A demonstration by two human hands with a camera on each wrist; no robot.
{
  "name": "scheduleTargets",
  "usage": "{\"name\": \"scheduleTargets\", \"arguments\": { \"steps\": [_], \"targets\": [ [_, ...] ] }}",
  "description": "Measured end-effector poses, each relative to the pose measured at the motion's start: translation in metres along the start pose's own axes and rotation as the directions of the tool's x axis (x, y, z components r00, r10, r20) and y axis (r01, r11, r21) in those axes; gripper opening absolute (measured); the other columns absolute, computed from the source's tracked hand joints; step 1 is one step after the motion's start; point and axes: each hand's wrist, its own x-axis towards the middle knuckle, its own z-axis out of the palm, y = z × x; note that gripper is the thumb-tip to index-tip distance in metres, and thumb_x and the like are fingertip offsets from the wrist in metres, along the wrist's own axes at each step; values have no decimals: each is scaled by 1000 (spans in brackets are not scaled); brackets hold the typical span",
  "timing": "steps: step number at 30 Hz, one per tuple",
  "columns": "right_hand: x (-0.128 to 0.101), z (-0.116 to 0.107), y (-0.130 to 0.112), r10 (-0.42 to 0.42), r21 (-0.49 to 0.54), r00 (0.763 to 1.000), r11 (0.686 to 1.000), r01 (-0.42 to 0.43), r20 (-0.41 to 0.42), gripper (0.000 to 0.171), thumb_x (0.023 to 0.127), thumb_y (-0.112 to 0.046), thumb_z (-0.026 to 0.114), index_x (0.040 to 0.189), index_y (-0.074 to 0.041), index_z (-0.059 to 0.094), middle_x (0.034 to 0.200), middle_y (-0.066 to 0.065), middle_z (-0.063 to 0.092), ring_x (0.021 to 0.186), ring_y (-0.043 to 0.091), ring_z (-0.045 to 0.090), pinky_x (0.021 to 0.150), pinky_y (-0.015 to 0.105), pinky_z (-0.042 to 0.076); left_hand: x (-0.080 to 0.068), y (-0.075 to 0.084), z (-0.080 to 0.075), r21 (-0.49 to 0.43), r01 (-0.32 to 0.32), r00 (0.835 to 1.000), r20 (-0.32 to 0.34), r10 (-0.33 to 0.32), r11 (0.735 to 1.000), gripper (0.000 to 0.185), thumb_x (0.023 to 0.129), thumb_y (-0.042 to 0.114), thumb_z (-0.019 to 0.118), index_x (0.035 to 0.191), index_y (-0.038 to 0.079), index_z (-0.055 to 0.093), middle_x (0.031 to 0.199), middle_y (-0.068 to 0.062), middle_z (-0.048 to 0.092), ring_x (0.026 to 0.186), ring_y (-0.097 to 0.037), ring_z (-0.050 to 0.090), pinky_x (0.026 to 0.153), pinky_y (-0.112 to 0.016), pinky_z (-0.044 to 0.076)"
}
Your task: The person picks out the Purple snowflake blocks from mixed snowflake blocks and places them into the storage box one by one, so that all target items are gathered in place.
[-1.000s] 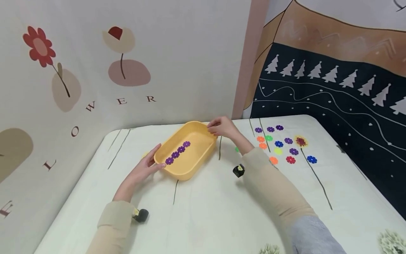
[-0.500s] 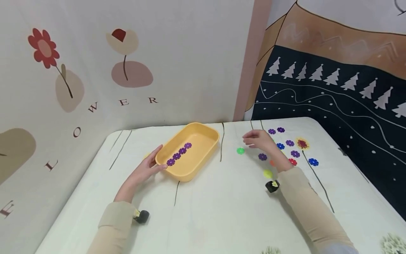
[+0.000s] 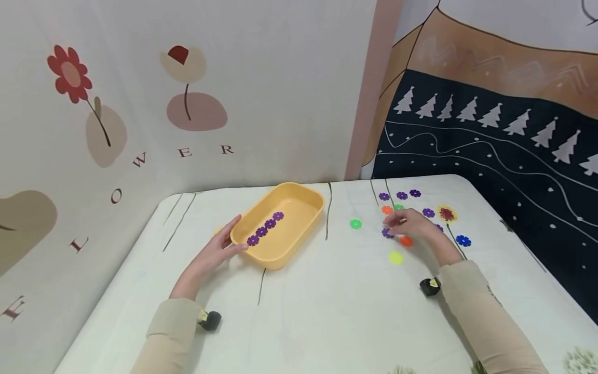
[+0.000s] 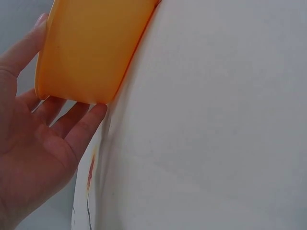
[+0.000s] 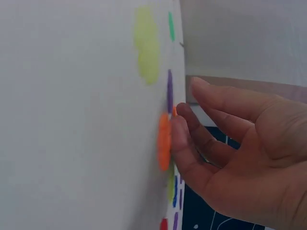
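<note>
A shallow yellow plastic tray [image 3: 295,231] lies at an angle on the table, a row of several purple flower-shaped discs [image 3: 261,231] on its floor. My left hand [image 3: 212,255] grips the tray's near left end, thumb at the rim and fingers against the outside wall [image 4: 86,57]. To the right, my right hand [image 3: 413,224] hovers low over loose discs, fingertips over a purple disc [image 3: 386,234] and close to an orange disc [image 3: 406,241]. In the right wrist view its thumb and fingers are loosely bent and apart, with nothing between them.
Around the right hand lie a green disc [image 3: 356,224], a yellow-green disc [image 3: 396,258], a blue disc [image 3: 463,240] and several more purple ones [image 3: 415,193]. Printed cloth covers the table; a wall with flower drawings [image 3: 196,111] stands behind it.
My right hand has left the tray's far right corner and moved right to the loose discs. My left hand stays on the tray, which keeps its place.
</note>
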Motion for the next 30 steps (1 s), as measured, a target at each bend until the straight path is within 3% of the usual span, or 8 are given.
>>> {"name": "scheduleTargets", "arguments": {
  "steps": [3,7,19,30],
  "targets": [
    [2,0,3,-50,-60,999,997,51,19,33,88,-5,71,120,1,67,112,17,64,97,26,53,82,27,49,-1,0,-1,3,0,1000,-4,0,1000,85,97,28,65,161,29,10,168,-14,13,152,-41,23,120,-57,29],
    [5,2,4,-53,-90,998,994,55,16,29,87,-4,72,116,0,67,104,13,61,94,24,51,79,27,47,-2,-2,-1,1,-10,1000,-5,10,1000,85,97,27,65,162,29,10,168,-14,13,152,-41,23,120,-57,29],
    [0,-4,-1,-69,-7,998,998,69,8,23,94,-10,66,115,1,66,109,16,67,88,20,60,76,23,54,-1,-2,0,-8,-12,1000,-1,12,1000,85,97,26,65,162,28,10,168,-14,13,152,-41,22,120,-57,29],
    [9,-6,-37,-157,24,987,987,158,-44,26,96,-12,65,120,-2,69,117,20,69,91,19,66,81,21,59,0,-1,0,-18,-24,1000,3,24,1000,85,97,23,65,162,25,10,168,-16,14,152,-41,23,120,-55,29]
  ]
}}
